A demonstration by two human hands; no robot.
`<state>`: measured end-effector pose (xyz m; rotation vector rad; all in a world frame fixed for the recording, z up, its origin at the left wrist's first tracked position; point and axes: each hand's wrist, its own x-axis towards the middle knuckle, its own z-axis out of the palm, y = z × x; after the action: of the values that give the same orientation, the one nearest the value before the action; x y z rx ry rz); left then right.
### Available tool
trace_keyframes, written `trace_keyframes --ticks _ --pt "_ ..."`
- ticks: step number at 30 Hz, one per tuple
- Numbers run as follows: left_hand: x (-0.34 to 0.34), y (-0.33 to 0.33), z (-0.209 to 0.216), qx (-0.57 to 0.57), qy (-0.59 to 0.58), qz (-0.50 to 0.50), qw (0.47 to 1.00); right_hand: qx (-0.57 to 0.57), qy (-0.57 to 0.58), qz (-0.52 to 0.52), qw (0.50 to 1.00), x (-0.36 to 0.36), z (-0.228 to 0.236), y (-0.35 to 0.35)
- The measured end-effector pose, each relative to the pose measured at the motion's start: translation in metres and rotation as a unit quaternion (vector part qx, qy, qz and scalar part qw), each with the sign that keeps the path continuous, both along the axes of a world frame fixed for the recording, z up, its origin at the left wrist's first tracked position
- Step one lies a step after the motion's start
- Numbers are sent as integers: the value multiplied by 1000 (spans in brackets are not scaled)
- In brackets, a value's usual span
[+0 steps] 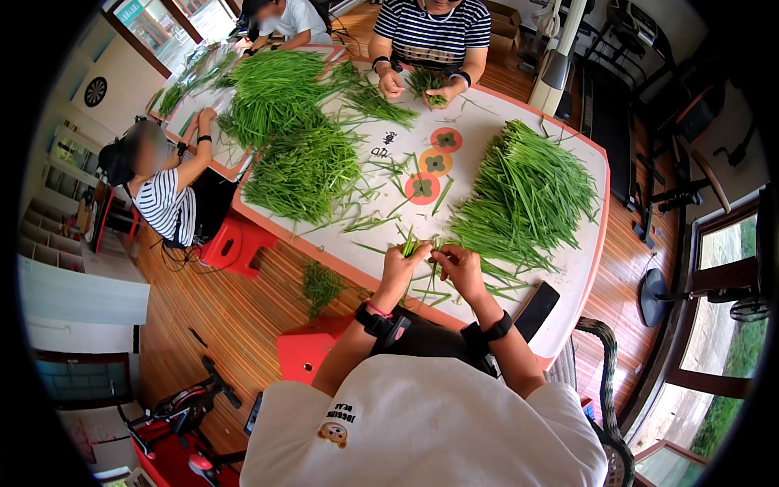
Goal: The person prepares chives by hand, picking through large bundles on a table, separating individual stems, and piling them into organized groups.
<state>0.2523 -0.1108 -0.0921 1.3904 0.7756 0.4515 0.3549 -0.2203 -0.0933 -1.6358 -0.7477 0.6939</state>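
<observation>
1. Left hand point(401, 269): fingers curled around thin, long green stalks point(409, 243) pointing toward twelve o'clock.
2. Right hand point(459, 266), at its three o'clock: fingertips together; any stalk between them, I cannot tell.

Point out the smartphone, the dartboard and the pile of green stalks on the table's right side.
Smartphone point(537, 311): head view, middle of its dark upper face.
Dartboard point(96, 92): head view, centre of its round face.
Right-hand pile of green stalks point(527, 195): head view, middle of its upper surface.
</observation>
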Motion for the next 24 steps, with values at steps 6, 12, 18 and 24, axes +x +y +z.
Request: trace_keyframes --ticks 6,12,18,24 --pt "3 -6 6 -89 -35 34 995 1 -8 29 1000 -3 5 1" --pt "1 -3 11 -93 -38 12 995 -22 0 60 998 -8 0 -1" --pt "0 -2 11 -92 -36 -4 995 -69 -49 76 994 -1 -6 -3" --pt "-7 13 2 -56 -75 59 994 -305 -305 -41 901 37 -117 -32"
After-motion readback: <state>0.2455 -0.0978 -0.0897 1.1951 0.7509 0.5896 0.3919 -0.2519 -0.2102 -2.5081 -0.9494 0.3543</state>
